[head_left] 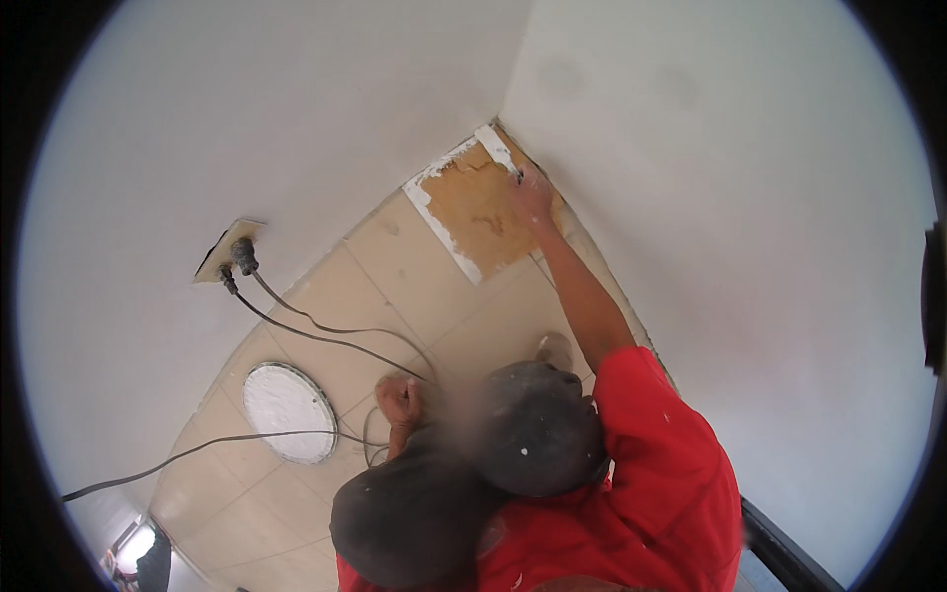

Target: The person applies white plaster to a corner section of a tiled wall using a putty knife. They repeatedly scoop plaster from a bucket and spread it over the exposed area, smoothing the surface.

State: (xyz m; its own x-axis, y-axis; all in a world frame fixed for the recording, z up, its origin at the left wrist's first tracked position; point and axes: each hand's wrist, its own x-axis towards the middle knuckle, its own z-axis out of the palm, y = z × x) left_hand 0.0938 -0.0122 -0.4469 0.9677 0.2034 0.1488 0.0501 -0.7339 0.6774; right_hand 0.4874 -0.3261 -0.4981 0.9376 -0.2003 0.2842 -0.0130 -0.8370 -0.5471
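My right arm stretches to the far corner, where my right hand grips a putty knife. White paste coats its blade, which lies over a brown board on the floor. Along its left edge the board is streaked with white, and darker patches mark its middle. My left hand is closed in a fist beside my dark-clothed knee, above the floor tiles; what it holds, if anything, is hidden. To its left stands a round tub of white paste.
Two plugs sit in a wall outlet on the left wall. Their dark cables cross the tiled floor near my left hand, and another cord passes over the tub. Pale walls meet at the far corner.
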